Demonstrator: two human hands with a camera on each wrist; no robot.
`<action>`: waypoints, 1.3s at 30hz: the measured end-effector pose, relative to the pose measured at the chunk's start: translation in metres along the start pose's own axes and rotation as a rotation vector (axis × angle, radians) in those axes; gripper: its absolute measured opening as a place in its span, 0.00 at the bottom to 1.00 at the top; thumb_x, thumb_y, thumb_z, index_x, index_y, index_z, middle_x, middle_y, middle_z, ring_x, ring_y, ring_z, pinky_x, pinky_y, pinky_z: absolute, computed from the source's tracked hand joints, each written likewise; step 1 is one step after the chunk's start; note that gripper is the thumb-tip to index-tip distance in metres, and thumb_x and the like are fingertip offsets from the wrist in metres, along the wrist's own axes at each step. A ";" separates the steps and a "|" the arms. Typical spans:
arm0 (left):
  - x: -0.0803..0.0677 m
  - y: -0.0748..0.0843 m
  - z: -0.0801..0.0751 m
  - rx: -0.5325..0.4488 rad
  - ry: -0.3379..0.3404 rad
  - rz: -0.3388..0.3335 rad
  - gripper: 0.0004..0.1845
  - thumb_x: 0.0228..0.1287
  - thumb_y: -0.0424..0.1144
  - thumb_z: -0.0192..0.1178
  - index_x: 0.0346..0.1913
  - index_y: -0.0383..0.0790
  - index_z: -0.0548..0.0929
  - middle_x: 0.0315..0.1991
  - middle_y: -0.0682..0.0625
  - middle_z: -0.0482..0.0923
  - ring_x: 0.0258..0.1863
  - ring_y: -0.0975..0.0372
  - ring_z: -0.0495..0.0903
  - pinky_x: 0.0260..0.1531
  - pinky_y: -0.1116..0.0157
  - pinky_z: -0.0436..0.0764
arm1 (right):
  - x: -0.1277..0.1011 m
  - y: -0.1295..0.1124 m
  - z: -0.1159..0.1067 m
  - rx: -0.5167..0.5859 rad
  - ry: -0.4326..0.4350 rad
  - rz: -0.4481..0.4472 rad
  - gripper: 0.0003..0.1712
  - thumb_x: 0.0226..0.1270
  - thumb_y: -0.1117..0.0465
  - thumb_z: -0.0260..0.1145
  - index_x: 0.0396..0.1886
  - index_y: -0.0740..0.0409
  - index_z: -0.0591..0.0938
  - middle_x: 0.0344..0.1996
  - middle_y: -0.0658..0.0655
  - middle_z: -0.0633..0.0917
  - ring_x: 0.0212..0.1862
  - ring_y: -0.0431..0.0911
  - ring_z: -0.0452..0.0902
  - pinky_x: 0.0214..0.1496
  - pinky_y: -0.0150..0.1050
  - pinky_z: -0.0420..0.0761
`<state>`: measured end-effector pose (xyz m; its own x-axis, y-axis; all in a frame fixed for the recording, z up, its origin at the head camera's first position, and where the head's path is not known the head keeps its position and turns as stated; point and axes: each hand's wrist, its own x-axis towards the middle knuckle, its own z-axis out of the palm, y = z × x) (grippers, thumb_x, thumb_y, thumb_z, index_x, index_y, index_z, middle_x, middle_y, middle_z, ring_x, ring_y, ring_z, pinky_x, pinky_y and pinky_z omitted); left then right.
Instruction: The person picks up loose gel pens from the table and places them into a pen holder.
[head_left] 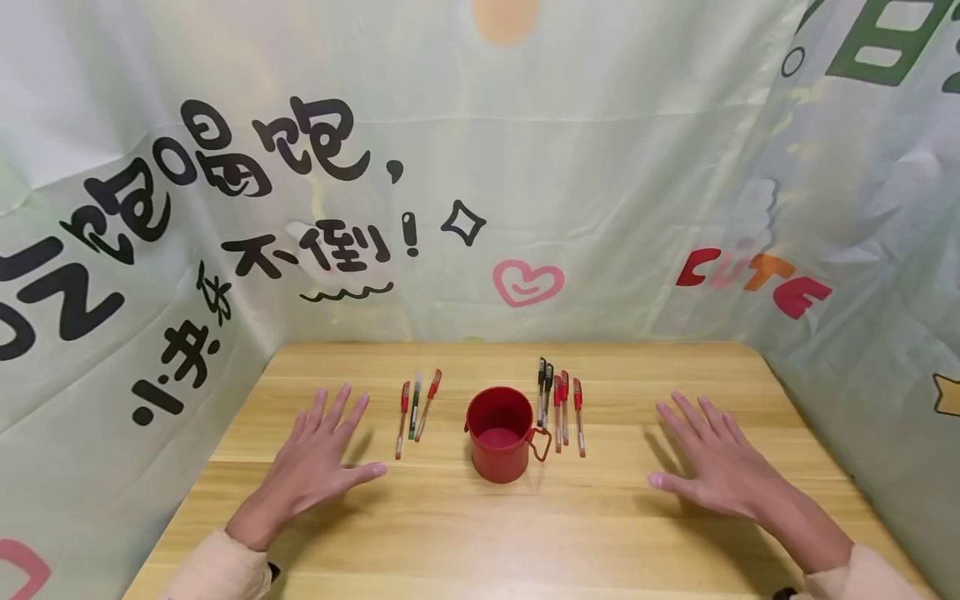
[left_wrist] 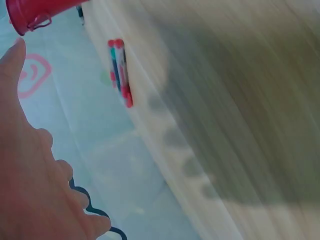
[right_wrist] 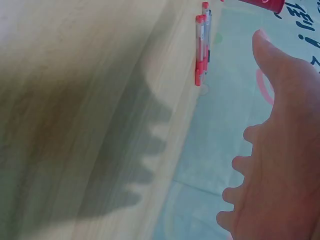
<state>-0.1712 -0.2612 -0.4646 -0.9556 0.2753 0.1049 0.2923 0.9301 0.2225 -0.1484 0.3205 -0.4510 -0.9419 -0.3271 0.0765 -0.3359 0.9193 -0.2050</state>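
Note:
A red metal cup [head_left: 499, 433] with a wire handle stands upright in the middle of the wooden table [head_left: 495, 542]. Three pens [head_left: 414, 410], red and green, lie left of it. Several red and black pens [head_left: 559, 402] lie right of it. My left hand [head_left: 321, 457] hovers spread and flat just above the table, left of the three pens, holding nothing. My right hand [head_left: 716, 460] is spread the same way right of the other pens. The left wrist view shows the left palm [left_wrist: 35, 185], pens [left_wrist: 120, 70] and cup [left_wrist: 37, 12]. The right wrist view shows the right palm [right_wrist: 280, 150] and pens [right_wrist: 202, 47].
Printed pale green cloth [head_left: 480, 167] walls the table at the back and on both sides. Bare wood runs along the table's front edge [head_left: 480, 575] between my sleeves.

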 end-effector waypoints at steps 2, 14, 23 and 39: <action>0.001 0.004 0.001 -0.017 0.000 0.003 0.60 0.58 0.77 0.61 0.85 0.55 0.48 0.86 0.44 0.36 0.84 0.38 0.35 0.76 0.28 0.44 | 0.003 0.001 -0.003 -0.003 0.005 0.002 0.60 0.63 0.30 0.68 0.85 0.52 0.53 0.82 0.69 0.56 0.78 0.77 0.49 0.71 0.80 0.53; 0.012 0.036 0.004 -0.289 0.040 0.062 0.76 0.39 0.72 0.78 0.85 0.56 0.39 0.87 0.49 0.37 0.85 0.44 0.41 0.77 0.34 0.55 | 0.028 -0.007 -0.011 0.078 -0.018 -0.009 0.59 0.64 0.30 0.69 0.79 0.68 0.63 0.74 0.74 0.69 0.72 0.72 0.67 0.68 0.71 0.71; 0.020 0.058 0.008 -0.540 0.069 0.103 0.75 0.36 0.59 0.86 0.85 0.54 0.47 0.85 0.45 0.48 0.82 0.42 0.55 0.74 0.34 0.64 | 0.054 -0.013 -0.007 0.159 0.025 0.041 0.47 0.70 0.39 0.69 0.71 0.73 0.72 0.64 0.75 0.79 0.61 0.68 0.81 0.58 0.64 0.82; 0.037 0.092 0.031 -0.809 -0.012 0.073 0.69 0.40 0.49 0.87 0.82 0.67 0.50 0.85 0.56 0.50 0.83 0.49 0.57 0.69 0.41 0.75 | 0.091 -0.021 0.002 0.317 -0.025 0.191 0.35 0.73 0.50 0.68 0.67 0.74 0.76 0.49 0.71 0.88 0.48 0.62 0.88 0.41 0.50 0.88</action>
<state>-0.1810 -0.1576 -0.4699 -0.9320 0.3357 0.1368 0.2854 0.4469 0.8478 -0.2269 0.2709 -0.4420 -0.9862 -0.1649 -0.0155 -0.1345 0.8519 -0.5061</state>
